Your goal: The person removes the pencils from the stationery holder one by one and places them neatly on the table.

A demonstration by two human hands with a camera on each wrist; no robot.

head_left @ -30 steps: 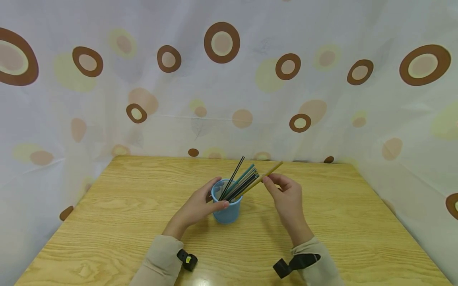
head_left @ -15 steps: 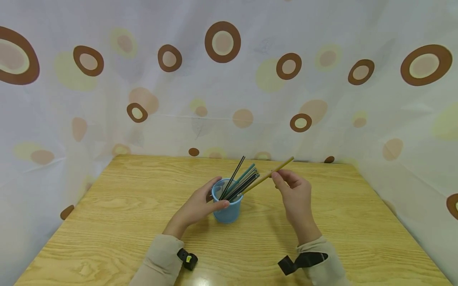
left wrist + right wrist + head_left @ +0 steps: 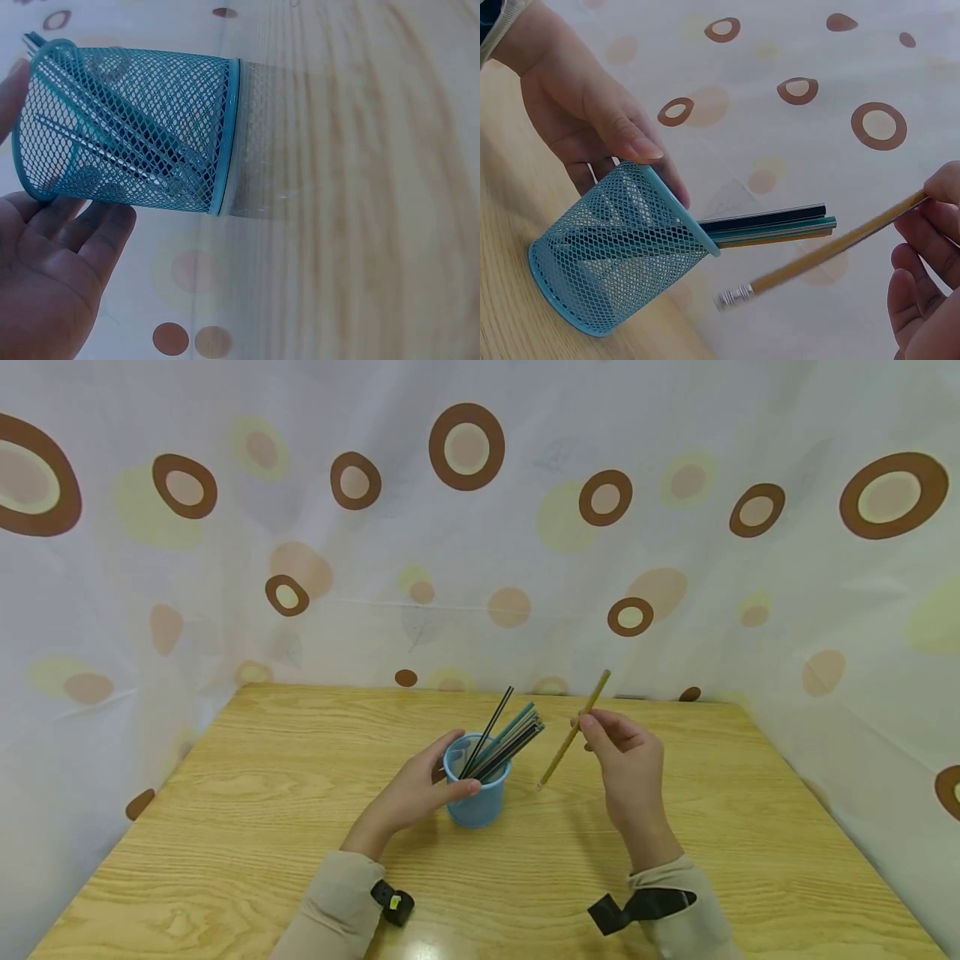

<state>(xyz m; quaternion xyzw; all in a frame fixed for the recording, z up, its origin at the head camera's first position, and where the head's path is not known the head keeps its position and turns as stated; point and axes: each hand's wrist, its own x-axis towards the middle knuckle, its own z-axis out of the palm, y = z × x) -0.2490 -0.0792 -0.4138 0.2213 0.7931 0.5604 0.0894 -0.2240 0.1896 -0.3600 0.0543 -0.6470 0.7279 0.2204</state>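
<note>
A blue mesh pencil cup [image 3: 476,811] stands on the wooden table. My left hand [image 3: 411,795] grips it near the rim, thumb on the near side and fingers round the far side. Several pencils [image 3: 517,745] lean to the right in the cup, dark, teal and yellowish ones among them. To the right of the cup, my right hand [image 3: 628,770] pinches a yellow pencil [image 3: 561,755] between thumb and fingers. That pencil hangs in the air at a slant, apart from the cup, and its metal-banded eraser end [image 3: 733,297] points down in the right wrist view.
The wooden table [image 3: 262,793] reaches back to a pale curtain [image 3: 345,543] with brown and yellow circles, which also borders both sides. Black straps with small devices sit on both beige sleeves [image 3: 333,893].
My right hand has moved right with the yellow pencil, drawing it out of the cup. The pencil now stands steeper. My left hand and the cup have stayed put.
</note>
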